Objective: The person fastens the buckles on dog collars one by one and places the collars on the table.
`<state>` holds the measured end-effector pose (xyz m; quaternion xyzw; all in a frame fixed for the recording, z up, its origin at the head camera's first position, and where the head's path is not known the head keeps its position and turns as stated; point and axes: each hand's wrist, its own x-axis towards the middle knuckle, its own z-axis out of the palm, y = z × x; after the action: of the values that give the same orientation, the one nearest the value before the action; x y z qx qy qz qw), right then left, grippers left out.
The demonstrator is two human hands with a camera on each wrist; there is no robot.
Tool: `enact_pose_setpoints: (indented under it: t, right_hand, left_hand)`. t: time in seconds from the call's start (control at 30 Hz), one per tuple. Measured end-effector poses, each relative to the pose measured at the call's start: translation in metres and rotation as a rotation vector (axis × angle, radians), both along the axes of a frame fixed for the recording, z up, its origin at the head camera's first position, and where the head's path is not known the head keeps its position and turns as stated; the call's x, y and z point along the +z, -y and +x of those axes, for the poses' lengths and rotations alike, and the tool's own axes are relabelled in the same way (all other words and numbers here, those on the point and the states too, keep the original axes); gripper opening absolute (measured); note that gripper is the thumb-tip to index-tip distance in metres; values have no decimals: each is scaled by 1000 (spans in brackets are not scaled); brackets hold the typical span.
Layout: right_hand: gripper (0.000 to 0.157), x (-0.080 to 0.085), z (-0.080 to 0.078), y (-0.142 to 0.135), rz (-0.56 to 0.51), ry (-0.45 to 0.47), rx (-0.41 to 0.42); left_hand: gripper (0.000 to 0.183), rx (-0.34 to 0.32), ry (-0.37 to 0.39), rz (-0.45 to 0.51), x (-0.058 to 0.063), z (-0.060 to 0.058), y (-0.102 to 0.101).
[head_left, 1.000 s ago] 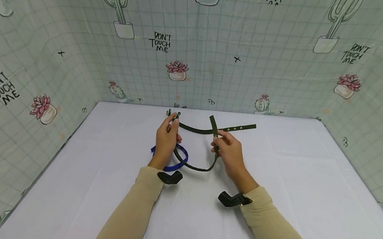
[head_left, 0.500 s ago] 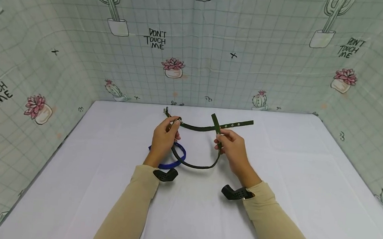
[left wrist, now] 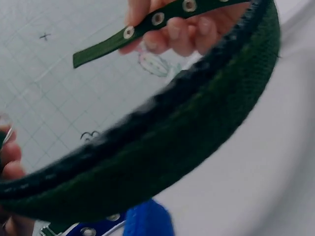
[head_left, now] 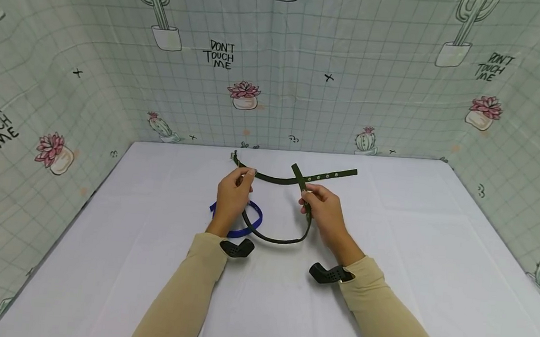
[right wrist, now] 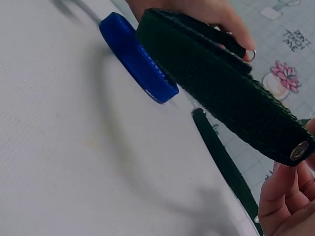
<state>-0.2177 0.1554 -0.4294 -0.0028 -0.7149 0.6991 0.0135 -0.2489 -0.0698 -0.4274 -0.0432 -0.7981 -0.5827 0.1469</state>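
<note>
Both hands hold a dark green collar [head_left: 277,241], a webbing strap with metal eyelets, which sags in a U between them. My left hand [head_left: 234,196] pinches its buckle end; the fingers mostly hide that end, though a metal ring [right wrist: 254,55] shows beside them in the right wrist view. My right hand [head_left: 324,210] pinches the strap near its eyelet end, whose tip [left wrist: 91,53] sticks out past the fingers. Behind the hands a second green collar [head_left: 276,180] lies stretched on the table. A coiled blue collar [head_left: 259,219] lies under my left hand, partly covered.
The white table [head_left: 416,243] reaches back to a grid-patterned cloth [head_left: 298,49] printed with cacti, which also hangs at both sides. Black cameras are strapped to both wrists.
The left hand has come down slightly toward me, and its buckle end no longer shows above the fingers. The right hand moved a little right, then back left. The head view shifted slightly.
</note>
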Motion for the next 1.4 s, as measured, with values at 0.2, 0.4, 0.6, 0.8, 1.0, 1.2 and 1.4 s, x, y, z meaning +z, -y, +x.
enact_pose_setpoints:
  t: [0.2,0.4,0.6,0.8,1.0,1.2,1.4]
  right_hand:
    - [34,-1,1,2,36,-39,12]
    - [29,-1,5,6,23,-46,70]
    - [28,-1,6,7,26,-56,85]
    - [28,-3,7,7,81,-107,128]
    - [28,-3,7,9,90,-138,185]
    - [27,10,15,12,79,-100,162]
    - [27,22,23,14,81,-110,140]
  left_hand:
    - [28,53,-9,70,0,4,-4]
    - [41,-10,75,142,2,6,-8]
    - [48,-49,105,185,3,6,-11]
    - [37,-93,177,276,5,8,-14]
    - [33,-147,206,231,8,11,-19]
    - [31,-187,219,240,9,12,-20]
    - [32,-216,207,243,10,12,-20]
